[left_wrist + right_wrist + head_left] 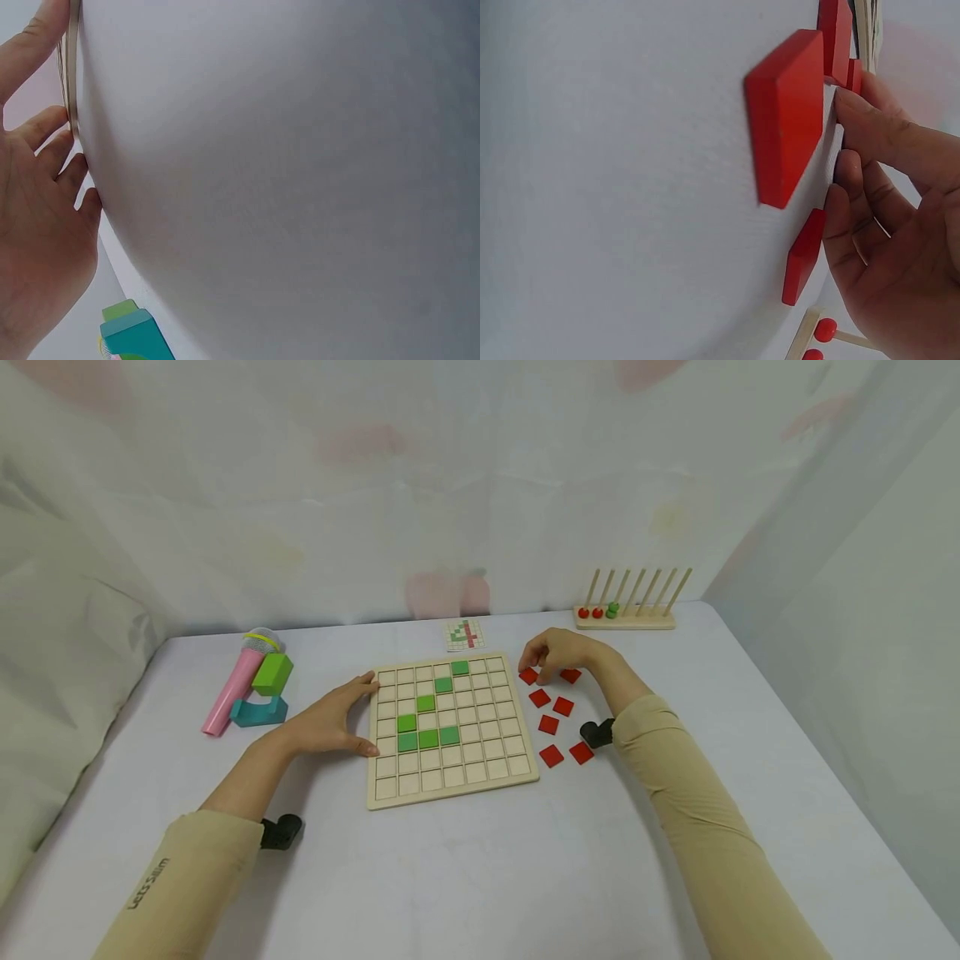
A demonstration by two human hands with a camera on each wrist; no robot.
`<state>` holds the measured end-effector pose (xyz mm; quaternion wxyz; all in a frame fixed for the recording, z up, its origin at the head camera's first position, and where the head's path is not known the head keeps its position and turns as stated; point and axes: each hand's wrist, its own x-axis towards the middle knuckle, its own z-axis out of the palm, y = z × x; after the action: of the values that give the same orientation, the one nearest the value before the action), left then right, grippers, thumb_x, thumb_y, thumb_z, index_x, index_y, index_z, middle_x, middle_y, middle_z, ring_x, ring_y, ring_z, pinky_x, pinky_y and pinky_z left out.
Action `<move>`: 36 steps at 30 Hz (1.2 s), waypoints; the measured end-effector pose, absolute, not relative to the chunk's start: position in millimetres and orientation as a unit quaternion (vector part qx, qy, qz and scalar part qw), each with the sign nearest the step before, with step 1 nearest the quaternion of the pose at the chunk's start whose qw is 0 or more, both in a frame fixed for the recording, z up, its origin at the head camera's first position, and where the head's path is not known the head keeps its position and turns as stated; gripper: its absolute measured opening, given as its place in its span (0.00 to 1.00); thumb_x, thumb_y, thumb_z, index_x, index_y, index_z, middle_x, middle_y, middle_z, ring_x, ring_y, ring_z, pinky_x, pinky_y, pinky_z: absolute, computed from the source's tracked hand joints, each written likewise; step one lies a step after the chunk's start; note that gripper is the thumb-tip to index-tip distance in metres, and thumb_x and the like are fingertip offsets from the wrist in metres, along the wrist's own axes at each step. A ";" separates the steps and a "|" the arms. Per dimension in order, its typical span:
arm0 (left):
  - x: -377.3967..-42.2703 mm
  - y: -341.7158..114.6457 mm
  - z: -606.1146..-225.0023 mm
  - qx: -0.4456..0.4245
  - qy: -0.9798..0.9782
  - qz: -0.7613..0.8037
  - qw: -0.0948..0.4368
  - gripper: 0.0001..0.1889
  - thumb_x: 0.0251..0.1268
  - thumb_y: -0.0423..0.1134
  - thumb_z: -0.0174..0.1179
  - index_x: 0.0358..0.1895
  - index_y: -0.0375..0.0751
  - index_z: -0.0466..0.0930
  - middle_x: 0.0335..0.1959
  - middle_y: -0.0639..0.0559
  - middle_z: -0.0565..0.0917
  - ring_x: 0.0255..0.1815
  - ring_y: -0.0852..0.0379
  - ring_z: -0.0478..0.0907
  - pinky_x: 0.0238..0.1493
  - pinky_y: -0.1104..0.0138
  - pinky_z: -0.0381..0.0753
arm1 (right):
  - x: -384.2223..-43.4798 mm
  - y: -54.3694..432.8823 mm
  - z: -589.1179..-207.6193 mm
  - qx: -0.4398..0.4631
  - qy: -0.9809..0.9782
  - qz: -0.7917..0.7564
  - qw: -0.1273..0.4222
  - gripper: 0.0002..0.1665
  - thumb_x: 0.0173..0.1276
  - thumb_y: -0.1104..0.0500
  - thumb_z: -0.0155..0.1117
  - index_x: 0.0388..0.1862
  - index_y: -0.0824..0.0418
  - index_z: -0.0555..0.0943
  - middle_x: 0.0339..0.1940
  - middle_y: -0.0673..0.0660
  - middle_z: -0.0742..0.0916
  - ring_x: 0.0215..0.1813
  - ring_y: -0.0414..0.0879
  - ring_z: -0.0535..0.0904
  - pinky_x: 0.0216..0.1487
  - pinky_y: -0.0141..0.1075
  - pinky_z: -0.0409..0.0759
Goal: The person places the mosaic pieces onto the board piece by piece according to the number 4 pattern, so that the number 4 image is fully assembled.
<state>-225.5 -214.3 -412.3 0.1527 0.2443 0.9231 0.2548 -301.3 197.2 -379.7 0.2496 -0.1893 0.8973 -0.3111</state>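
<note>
Nearest us, the left sleeve [176, 877] carries lettering that we read as roughly "Lets Slim". Past it, we see the left hand [330, 720], thumb and fingers spread along the left edge of the squared board [471, 752]. Farther on, a square red tile [529, 677], with no long axis, lies on the tabletop [465, 885] just right of the board, near its far right corner. The right hand [566, 649] is clearly nearer: the tile sits at its fingertips, between thumb and forefinger; we cannot tell whether this grip is clamped on it. At the back, we find no readable words on the picture card [464, 634].
</note>
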 end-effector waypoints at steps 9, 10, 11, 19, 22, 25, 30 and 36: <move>-224.9 -214.1 -410.7 0.244 0.923 0.255 0.154 0.60 0.41 0.53 0.78 0.76 0.31 0.54 0.81 0.34 0.48 0.81 0.31 0.45 0.78 0.37 0.48 | -299.1 197.7 -378.8 -0.182 0.899 -0.315 0.245 0.20 0.52 0.69 0.73 0.46 0.64 0.85 0.39 0.60 0.80 0.43 0.47 0.71 0.40 0.33 0.71; -224.9 -214.1 -410.8 0.245 0.923 0.256 0.153 0.60 0.41 0.53 0.78 0.76 0.31 0.55 0.81 0.34 0.48 0.81 0.31 0.45 0.78 0.37 0.48 | -299.1 197.7 -379.0 -0.181 0.900 -0.313 0.244 0.19 0.52 0.69 0.73 0.46 0.64 0.85 0.39 0.59 0.81 0.42 0.47 0.71 0.40 0.33 0.71; -224.8 -214.2 -411.0 0.244 0.923 0.255 0.153 0.59 0.41 0.53 0.78 0.76 0.31 0.54 0.81 0.34 0.48 0.81 0.31 0.45 0.78 0.37 0.48 | -299.3 197.6 -379.3 -0.179 0.902 -0.311 0.242 0.19 0.52 0.69 0.73 0.45 0.63 0.85 0.38 0.59 0.81 0.42 0.47 0.72 0.40 0.32 0.71; -224.6 -213.6 -409.8 0.238 0.924 0.255 0.159 0.60 0.42 0.53 0.78 0.76 0.33 0.54 0.82 0.36 0.47 0.82 0.32 0.44 0.78 0.37 0.47 | -302.4 197.6 -383.7 -0.165 0.915 -0.297 0.220 0.15 0.52 0.68 0.74 0.40 0.61 0.83 0.32 0.53 0.81 0.39 0.46 0.74 0.39 0.32 0.74; -225.0 -213.7 -410.1 0.237 0.924 0.254 0.160 0.59 0.42 0.53 0.78 0.77 0.33 0.53 0.82 0.37 0.47 0.82 0.32 0.44 0.79 0.37 0.47 | -302.6 197.1 -383.8 -0.162 0.920 -0.291 0.207 0.14 0.52 0.67 0.75 0.38 0.60 0.82 0.32 0.52 0.81 0.39 0.46 0.75 0.40 0.32 0.75; -225.4 -214.1 -410.8 0.238 0.924 0.255 0.159 0.59 0.42 0.53 0.78 0.76 0.33 0.53 0.82 0.37 0.47 0.82 0.32 0.44 0.78 0.37 0.47 | -302.8 195.7 -381.9 -0.166 0.924 -0.282 0.195 0.12 0.54 0.67 0.74 0.37 0.60 0.82 0.32 0.53 0.83 0.39 0.46 0.76 0.40 0.32 0.75; -225.6 -214.4 -411.5 0.238 0.924 0.254 0.159 0.60 0.42 0.53 0.78 0.76 0.33 0.53 0.82 0.36 0.47 0.82 0.32 0.44 0.78 0.37 0.47 | -303.7 193.8 -378.0 -0.183 0.925 -0.277 0.185 0.09 0.58 0.68 0.67 0.39 0.62 0.81 0.35 0.55 0.83 0.41 0.47 0.76 0.43 0.33 0.75; -226.0 -214.8 -411.6 0.237 0.925 0.251 0.159 0.60 0.41 0.53 0.78 0.76 0.33 0.54 0.82 0.37 0.47 0.82 0.33 0.44 0.79 0.37 0.47 | -306.0 187.0 -376.0 -0.193 0.921 -0.296 0.166 0.10 0.62 0.69 0.65 0.42 0.62 0.82 0.37 0.55 0.83 0.42 0.47 0.77 0.45 0.33 0.74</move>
<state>-226.0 -214.8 -411.6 0.1594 0.2375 0.9246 0.2514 -306.0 187.0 -376.0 0.1660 -0.1934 0.9206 -0.2958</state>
